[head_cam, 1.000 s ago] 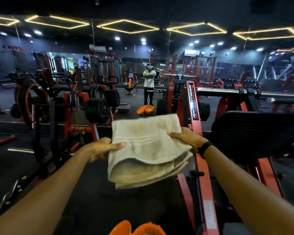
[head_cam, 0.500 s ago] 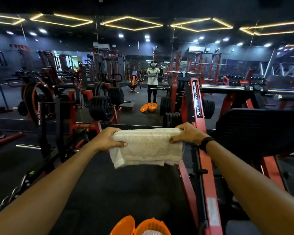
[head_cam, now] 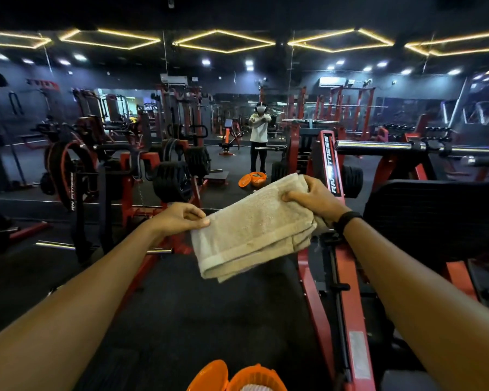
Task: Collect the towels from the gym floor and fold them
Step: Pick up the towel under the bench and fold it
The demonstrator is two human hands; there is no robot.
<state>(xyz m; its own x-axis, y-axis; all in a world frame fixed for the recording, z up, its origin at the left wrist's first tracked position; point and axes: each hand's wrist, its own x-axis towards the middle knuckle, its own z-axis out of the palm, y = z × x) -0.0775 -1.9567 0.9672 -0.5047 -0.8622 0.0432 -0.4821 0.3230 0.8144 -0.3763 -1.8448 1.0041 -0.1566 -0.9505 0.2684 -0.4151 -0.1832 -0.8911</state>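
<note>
1. A beige towel (head_cam: 254, 224), folded into several layers, is held up in the air in front of the person, above the dark gym floor (head_cam: 181, 320) and touching nothing but the hands.
2. The left hand (head_cam: 178, 218) pinches the towel's near left corner between thumb and fingertips.
3. The right hand (head_cam: 312, 200) grips the far right end, fingers curled over the top edge and thumb pressed on the upper face; a black band (head_cam: 345, 221) sits on that wrist.
4. The towel slopes down from the right hand toward the left, and its thick folded edge hangs at the lower left.
5. An orange basket (head_cam: 251, 376) with its lid (head_cam: 209, 375) tipped open stands at the bottom edge, directly below the arms; something white shows inside it.
6. A red weight machine (head_cam: 333, 277) stands just right of the towel, its black pad (head_cam: 435, 221) further right.
7. A mirror wall (head_cam: 294, 122) ahead shows a reflected person (head_cam: 259, 136) with arms raised and a reflected orange basket (head_cam: 251, 179) on the floor.
</note>
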